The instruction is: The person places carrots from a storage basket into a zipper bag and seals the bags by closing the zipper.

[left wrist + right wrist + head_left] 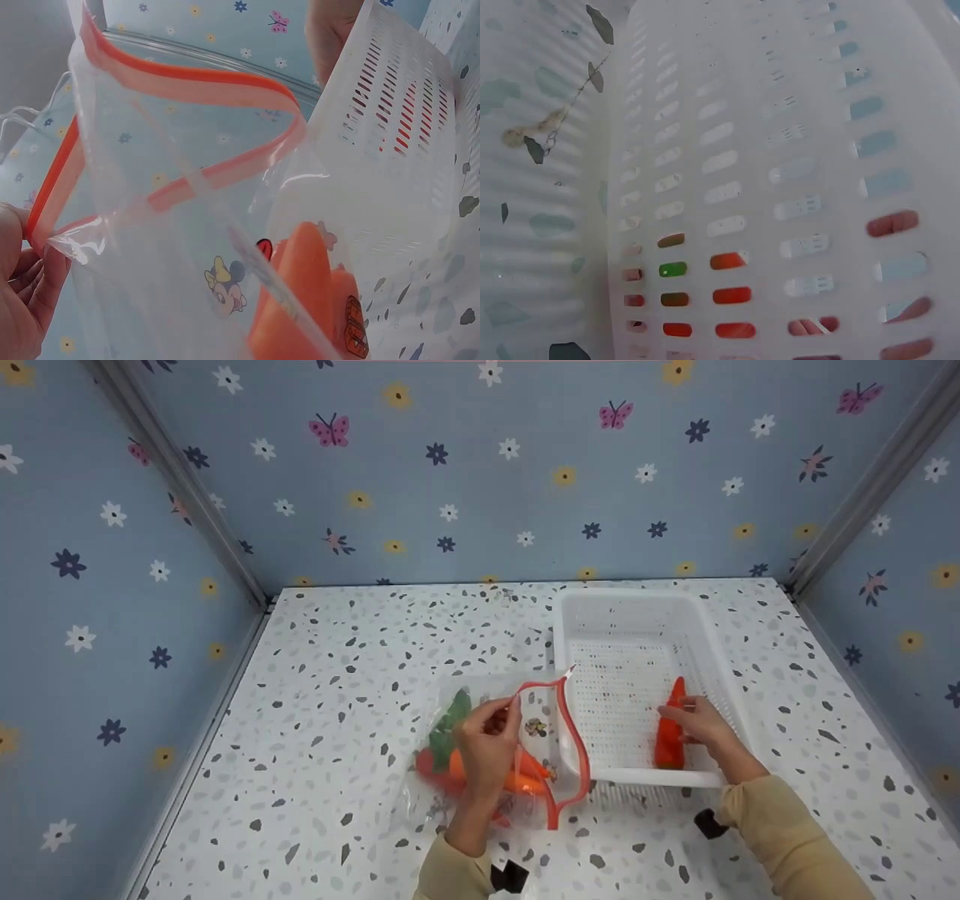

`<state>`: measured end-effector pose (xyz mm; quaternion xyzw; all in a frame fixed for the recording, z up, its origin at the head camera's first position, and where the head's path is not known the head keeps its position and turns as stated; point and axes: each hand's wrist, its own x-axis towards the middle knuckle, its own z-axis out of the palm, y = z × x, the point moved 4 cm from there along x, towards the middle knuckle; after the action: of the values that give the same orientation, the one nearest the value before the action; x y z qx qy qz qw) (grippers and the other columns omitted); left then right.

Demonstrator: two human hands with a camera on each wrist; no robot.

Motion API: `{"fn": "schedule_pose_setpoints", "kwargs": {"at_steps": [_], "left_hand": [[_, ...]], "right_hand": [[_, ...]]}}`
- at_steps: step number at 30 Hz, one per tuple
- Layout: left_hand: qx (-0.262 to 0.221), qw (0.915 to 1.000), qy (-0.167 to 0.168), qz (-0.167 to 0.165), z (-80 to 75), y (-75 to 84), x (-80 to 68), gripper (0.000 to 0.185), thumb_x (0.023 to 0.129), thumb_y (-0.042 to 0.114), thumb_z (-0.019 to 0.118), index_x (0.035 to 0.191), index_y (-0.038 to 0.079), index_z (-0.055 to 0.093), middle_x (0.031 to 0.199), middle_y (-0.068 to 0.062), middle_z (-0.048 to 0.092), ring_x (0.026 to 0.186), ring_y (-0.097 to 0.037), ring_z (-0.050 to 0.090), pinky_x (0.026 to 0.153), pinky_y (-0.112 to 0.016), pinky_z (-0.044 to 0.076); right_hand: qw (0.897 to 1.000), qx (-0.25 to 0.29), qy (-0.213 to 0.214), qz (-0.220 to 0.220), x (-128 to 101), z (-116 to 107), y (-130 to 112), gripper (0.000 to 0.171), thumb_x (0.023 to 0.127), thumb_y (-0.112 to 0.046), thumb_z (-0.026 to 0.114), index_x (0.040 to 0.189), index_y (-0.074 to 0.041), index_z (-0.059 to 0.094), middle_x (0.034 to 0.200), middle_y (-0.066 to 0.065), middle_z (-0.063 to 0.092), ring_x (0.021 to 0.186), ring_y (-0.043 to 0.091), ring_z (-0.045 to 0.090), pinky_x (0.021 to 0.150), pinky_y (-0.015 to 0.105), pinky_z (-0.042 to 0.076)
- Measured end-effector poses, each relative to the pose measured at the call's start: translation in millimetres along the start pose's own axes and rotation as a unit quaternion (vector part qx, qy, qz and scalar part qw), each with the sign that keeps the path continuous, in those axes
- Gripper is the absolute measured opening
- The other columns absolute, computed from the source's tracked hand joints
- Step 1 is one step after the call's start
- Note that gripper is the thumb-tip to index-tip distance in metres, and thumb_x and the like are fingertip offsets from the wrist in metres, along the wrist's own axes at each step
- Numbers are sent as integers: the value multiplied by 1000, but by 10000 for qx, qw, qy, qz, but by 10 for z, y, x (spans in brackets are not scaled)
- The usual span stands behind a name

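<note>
Speckled white tabletop [337, 720], walled on three sides by blue flowered panels [487, 487]. White slotted basket [637, 607] sits just right of the left hand's grip, and the right hand reaches down inside it. Clear zip bag [480, 769] with an orange-red seal strip [574, 739] lies flat on the table under the left hand, its open mouth turned toward the basket wall and just beside it. Left hand [487, 750] pinches the bag's upper lip at the seal, fingers curled on the plastic, holding the mouth open; the left wrist view shows the strip [180, 79] looping wide from that pinch. Inside the bag, below the grip: orange carrot-like pieces [525, 776] and a green leafy piece [450, 724]. Right hand [694, 724] has fingers wrapped over a red-orange pepper [670, 742], which lies on the basket floor by the right wall, tip pointing away from the person.
</note>
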<state>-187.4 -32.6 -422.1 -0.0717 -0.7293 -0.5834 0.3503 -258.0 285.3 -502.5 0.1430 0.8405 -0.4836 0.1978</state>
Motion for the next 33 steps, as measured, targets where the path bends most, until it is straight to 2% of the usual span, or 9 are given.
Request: {"fn": "schedule_pose_setpoints", "kwargs": {"at_steps": [3, 6, 9, 10, 15, 17, 18, 27, 33], "left_hand": [[32, 10000, -4, 41, -7, 23, 2, 3, 76, -4, 65, 78, -5, 67, 61, -8, 60, 48, -13, 50, 43, -25, 44], [24, 10000, -38, 51, 4, -22, -16, 4, 78, 1, 65, 78, -2, 68, 62, -5, 60, 49, -10, 51, 43, -22, 44], [-30, 9999, -31, 143, 18, -79, -34, 8, 80, 7, 65, 79, -1, 68, 62, -2, 61, 50, -7, 51, 44, -19, 43], [-22, 9999, -28, 154, 10, -43, -28, 8, 80, 6, 64, 79, -1, 68, 62, -3, 61, 50, -8, 51, 44, -20, 43], [9, 9996, 6, 274, 4, -1, -19, 4, 78, 2, 65, 78, -1, 68, 62, -5, 61, 49, -10, 51, 43, -21, 44], [-11, 9995, 8, 302, 15, -51, -28, 4, 78, 2, 65, 79, 0, 69, 61, -5, 61, 49, -10, 51, 43, -21, 44], [-38, 9995, 10, 318, 26, -98, -37, 5, 79, 4, 65, 79, 1, 69, 62, -4, 61, 49, -9, 51, 43, -20, 43], [-75, 9997, -41, 210, 37, -97, -41, 8, 80, 7, 64, 79, 1, 69, 62, -3, 61, 49, -8, 51, 44, -19, 43], [-27, 9999, -38, 135, 41, -91, -39, 3, 77, 0, 66, 78, 0, 69, 61, -4, 61, 48, -9, 50, 42, -21, 42]], "right_hand": [[9996, -140, 12, 241, 28, -6, 55, 83, 85, -40, 54, 133, 12, 11, 132, 31, 23, 111, 35, 36, 88, 41, 40], [9985, -314, -73, 432, 58, 0, 106, 87, 84, -44, 54, 133, 12, 10, 128, 31, 27, 109, 36, 37, 89, 42, 40], [9972, -431, -198, 581, 86, 14, 150, 89, 83, -45, 56, 132, 13, 10, 124, 30, 31, 105, 36, 40, 86, 42, 42], [9967, -467, -235, 628, 90, 17, 163, 90, 82, -46, 56, 132, 14, 10, 123, 30, 31, 104, 36, 41, 85, 41, 43], [9937, -538, -378, 913, 87, 28, 216, 86, 81, -47, 57, 127, 14, 19, 114, 26, 38, 97, 34, 44, 79, 40, 46], [9927, -552, -404, 988, 90, 37, 224, 80, 81, -46, 58, 123, 13, 24, 108, 23, 42, 93, 32, 46, 76, 39, 47], [9925, -559, -424, 997, 95, 45, 228, 78, 81, -45, 59, 122, 13, 26, 105, 22, 44, 91, 32, 46, 74, 38, 48], [9905, -847, -428, 1000, 120, 70, 266, 66, 81, -34, 62, 115, 12, 31, 99, 20, 48, 83, 28, 50, 69, 37, 49], [9918, -861, -446, 830, 125, 84, 264, 58, 81, -27, 63, 111, 12, 33, 95, 19, 50, 79, 26, 52, 70, 37, 49]]}}
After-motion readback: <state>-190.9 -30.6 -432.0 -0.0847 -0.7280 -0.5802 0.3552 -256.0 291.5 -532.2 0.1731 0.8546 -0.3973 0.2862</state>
